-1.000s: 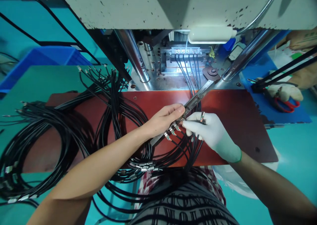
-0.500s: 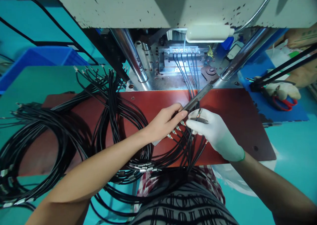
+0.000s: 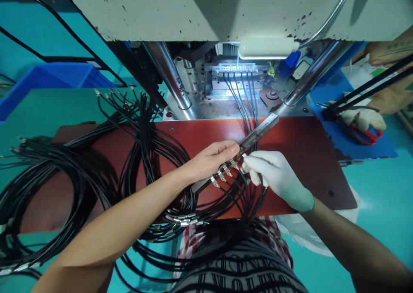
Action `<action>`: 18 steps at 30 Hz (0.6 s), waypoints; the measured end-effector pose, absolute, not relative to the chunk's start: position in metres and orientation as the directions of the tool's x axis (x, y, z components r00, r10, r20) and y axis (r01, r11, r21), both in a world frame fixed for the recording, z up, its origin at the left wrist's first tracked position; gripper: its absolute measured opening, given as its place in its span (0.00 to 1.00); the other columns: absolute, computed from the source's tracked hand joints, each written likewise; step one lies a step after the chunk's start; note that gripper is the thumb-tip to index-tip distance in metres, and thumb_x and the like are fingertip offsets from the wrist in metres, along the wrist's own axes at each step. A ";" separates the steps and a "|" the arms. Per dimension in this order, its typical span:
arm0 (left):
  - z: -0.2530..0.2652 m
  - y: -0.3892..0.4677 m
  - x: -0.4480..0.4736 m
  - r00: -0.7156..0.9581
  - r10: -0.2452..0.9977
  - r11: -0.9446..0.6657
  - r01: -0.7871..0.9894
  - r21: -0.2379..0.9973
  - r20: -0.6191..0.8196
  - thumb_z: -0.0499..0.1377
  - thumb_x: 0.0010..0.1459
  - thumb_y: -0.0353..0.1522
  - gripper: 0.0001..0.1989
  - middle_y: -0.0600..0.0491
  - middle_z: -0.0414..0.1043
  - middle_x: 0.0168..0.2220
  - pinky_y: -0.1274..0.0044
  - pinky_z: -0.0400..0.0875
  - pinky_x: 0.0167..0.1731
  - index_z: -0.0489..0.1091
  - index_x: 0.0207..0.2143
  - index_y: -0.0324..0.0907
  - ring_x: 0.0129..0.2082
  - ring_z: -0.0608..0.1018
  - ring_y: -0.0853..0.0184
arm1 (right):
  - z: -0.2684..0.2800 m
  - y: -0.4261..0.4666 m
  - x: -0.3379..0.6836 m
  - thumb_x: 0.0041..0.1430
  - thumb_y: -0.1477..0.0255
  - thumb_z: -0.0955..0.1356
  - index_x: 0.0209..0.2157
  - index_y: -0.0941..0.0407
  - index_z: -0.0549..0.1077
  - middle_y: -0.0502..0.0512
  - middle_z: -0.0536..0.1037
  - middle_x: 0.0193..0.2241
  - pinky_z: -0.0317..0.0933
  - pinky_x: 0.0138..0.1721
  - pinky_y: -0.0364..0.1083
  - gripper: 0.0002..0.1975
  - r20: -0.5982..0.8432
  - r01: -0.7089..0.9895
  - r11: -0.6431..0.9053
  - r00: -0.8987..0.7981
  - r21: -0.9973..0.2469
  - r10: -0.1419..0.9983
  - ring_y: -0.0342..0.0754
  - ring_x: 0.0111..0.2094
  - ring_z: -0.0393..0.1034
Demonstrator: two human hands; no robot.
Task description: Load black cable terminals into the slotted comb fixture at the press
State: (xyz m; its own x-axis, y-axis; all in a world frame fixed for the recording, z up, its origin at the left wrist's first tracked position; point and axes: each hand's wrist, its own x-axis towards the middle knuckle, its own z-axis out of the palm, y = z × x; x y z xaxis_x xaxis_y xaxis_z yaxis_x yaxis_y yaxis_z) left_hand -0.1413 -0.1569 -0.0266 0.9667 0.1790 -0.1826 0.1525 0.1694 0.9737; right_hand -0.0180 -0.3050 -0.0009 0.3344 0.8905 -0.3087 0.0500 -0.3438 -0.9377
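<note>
My bare left hand [image 3: 216, 158] is closed around a long metal bar [image 3: 263, 128] that slants up to the right over the red board. Several small cable connectors [image 3: 222, 175] sit in a row along the bar's lower edge, with black cables running down from them. My right hand [image 3: 271, 170], in a white glove, pinches a cable end [image 3: 244, 156] against the bar, just right of my left fingers. The exact seat of that end is partly hidden by the glove. Black cables [image 3: 247, 194] hang below both hands toward my lap.
Ahead stands a press with steel posts [image 3: 167, 78] and a lit metal fixture [image 3: 234, 80] holding several cables. Coiled black cables [image 3: 77, 189] cover the left of the red board [image 3: 300, 155]. At right lie red-handled scissors [image 3: 369, 136]; at left, a blue bin [image 3: 61, 75].
My right hand has brought the cable end down and left to the bar. The bar has tilted in my left hand, so its connector row shows more.
</note>
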 end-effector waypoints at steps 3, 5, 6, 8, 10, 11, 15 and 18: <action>-0.026 -0.157 -0.142 0.970 0.159 0.175 0.156 0.972 -0.184 0.53 0.62 0.48 0.21 0.55 0.66 0.28 0.80 0.60 0.28 0.65 0.33 0.37 0.27 0.67 0.74 | -0.001 -0.303 -0.016 0.64 0.64 0.64 0.25 0.58 0.72 0.46 0.69 0.15 0.50 0.18 0.40 0.17 -0.295 0.070 -0.328 0.295 -0.942 0.909 0.38 0.16 0.57; -0.024 -0.157 -0.142 0.971 0.152 0.140 0.161 0.977 -0.182 0.52 0.63 0.47 0.20 0.55 0.66 0.28 0.80 0.59 0.27 0.65 0.32 0.37 0.26 0.67 0.74 | -0.001 -0.304 -0.014 0.65 0.65 0.63 0.26 0.58 0.72 0.46 0.69 0.16 0.50 0.18 0.39 0.16 -0.292 0.068 -0.319 0.260 -0.945 0.920 0.37 0.16 0.58; -0.023 -0.157 -0.143 0.972 0.149 0.109 0.166 0.980 -0.181 0.51 0.64 0.46 0.20 0.56 0.66 0.27 0.80 0.59 0.26 0.64 0.32 0.38 0.26 0.66 0.74 | -0.001 -0.304 -0.014 0.65 0.65 0.63 0.26 0.58 0.72 0.46 0.70 0.16 0.50 0.18 0.39 0.16 -0.290 0.067 -0.315 0.247 -0.947 0.925 0.37 0.16 0.58; -0.021 -0.158 -0.143 0.974 0.161 0.010 0.162 0.987 -0.161 0.50 0.65 0.45 0.20 0.56 0.64 0.27 0.80 0.58 0.26 0.64 0.31 0.38 0.25 0.65 0.74 | -0.002 -0.304 -0.015 0.65 0.65 0.63 0.26 0.58 0.72 0.46 0.70 0.16 0.50 0.18 0.39 0.16 -0.287 0.074 -0.312 0.241 -0.947 0.927 0.37 0.16 0.58; -0.022 -0.159 -0.143 0.977 0.179 -0.122 0.139 0.983 -0.116 0.50 0.65 0.44 0.19 0.56 0.63 0.27 0.79 0.58 0.27 0.63 0.30 0.38 0.26 0.65 0.74 | -0.004 -0.304 -0.016 0.65 0.65 0.63 0.26 0.58 0.71 0.47 0.70 0.16 0.51 0.18 0.40 0.16 -0.262 0.098 -0.297 0.267 -0.950 0.927 0.38 0.17 0.59; -0.023 -0.160 -0.142 0.978 0.187 -0.184 0.126 0.975 -0.091 0.50 0.66 0.44 0.18 0.56 0.63 0.27 0.79 0.58 0.28 0.63 0.31 0.38 0.27 0.65 0.74 | -0.006 -0.304 -0.017 0.65 0.65 0.63 0.25 0.58 0.71 0.47 0.70 0.16 0.52 0.19 0.40 0.16 -0.244 0.115 -0.285 0.280 -0.952 0.928 0.38 0.17 0.59; -0.029 -0.161 -0.139 0.974 0.217 -0.258 0.126 0.958 -0.069 0.49 0.66 0.43 0.18 0.57 0.61 0.27 0.79 0.59 0.29 0.62 0.30 0.38 0.28 0.64 0.73 | -0.013 -0.305 -0.014 0.67 0.64 0.62 0.26 0.58 0.69 0.48 0.72 0.20 0.56 0.24 0.40 0.18 -0.213 0.182 -0.265 0.261 -0.947 0.941 0.38 0.20 0.62; -0.032 -0.159 -0.137 0.964 0.251 -0.217 0.149 0.965 -0.093 0.50 0.65 0.45 0.20 0.58 0.56 0.24 0.80 0.56 0.25 0.59 0.26 0.39 0.25 0.61 0.74 | -0.016 -0.315 -0.001 0.68 0.61 0.61 0.36 0.58 0.74 0.51 0.76 0.29 0.62 0.31 0.41 0.16 -0.214 0.143 -0.267 0.306 -0.953 0.928 0.42 0.28 0.69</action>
State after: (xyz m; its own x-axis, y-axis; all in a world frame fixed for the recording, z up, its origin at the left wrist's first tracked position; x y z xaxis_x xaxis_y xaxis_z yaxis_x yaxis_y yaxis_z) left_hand -0.1370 -0.1590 -0.0319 0.9636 0.2509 -0.0925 0.1492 -0.2172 0.9647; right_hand -0.0007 -0.3155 -0.0160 0.3058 0.9278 -0.2138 0.1434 -0.2669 -0.9530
